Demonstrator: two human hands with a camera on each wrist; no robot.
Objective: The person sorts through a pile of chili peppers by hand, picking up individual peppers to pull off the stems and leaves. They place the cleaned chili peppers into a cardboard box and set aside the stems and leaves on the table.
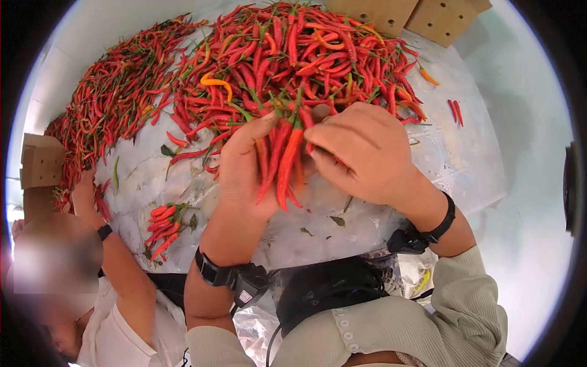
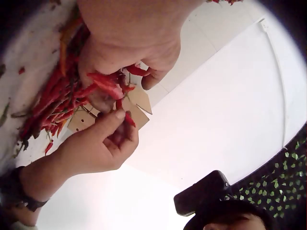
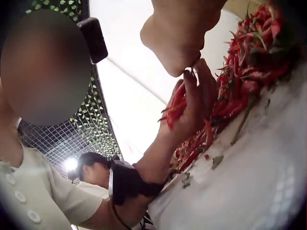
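Note:
My left hand [image 1: 241, 165] grips a small bunch of red chili peppers [image 1: 288, 162], stems up and tips hanging down over the palm. Close on its right, my right hand [image 1: 374, 153] has its fingers curled in at the bunch's edge. In the left wrist view, the right hand's thumb and fingers pinch a red chili pepper [image 2: 129, 119] right beside the bunch. The right wrist view shows the held peppers [image 3: 176, 106] lying across the left hand's fingers. Behind both hands rises a big heap of red chili peppers [image 1: 293, 55], with a few orange ones among them.
A small pile of chili peppers [image 1: 162, 229] lies left of my left forearm. Another heap [image 1: 116, 92] spreads at the far left, where a second person's hand [image 1: 84, 194] reaches in. Cardboard boxes [image 1: 446, 19] stand at the back. Plastic sheeting [image 1: 342, 229] covers the table.

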